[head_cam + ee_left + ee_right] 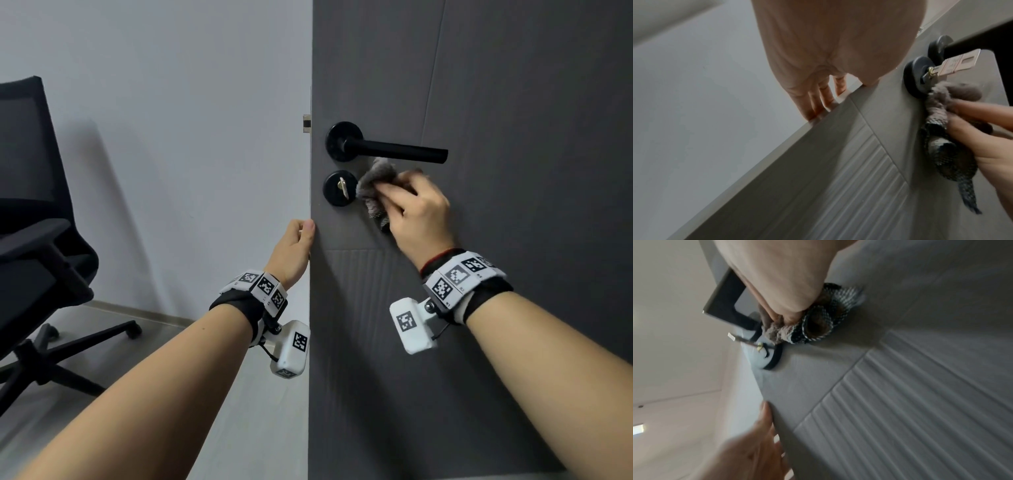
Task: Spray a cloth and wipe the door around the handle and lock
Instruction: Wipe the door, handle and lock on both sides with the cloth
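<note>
Currently right hand (416,209) is gripping bunched grey cloth (375,186) w/ curled fingers, pressing it just right of lock rosette (340,188), under lever handle (394,150); left hand (294,251) is clasping door edge (311,240).

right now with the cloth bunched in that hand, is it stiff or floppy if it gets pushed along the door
Probably floppy: the cloth is crumpled in the right hand, and a loose tail hangs below it in the left wrist view. It looks fuzzy, so it likely drags rather than slips, and may snag the key.

Black mesh office chair (37,219) on castors, well left of the grip; pale wall (191,120) behind, light floor (253,421) beneath.
</note>
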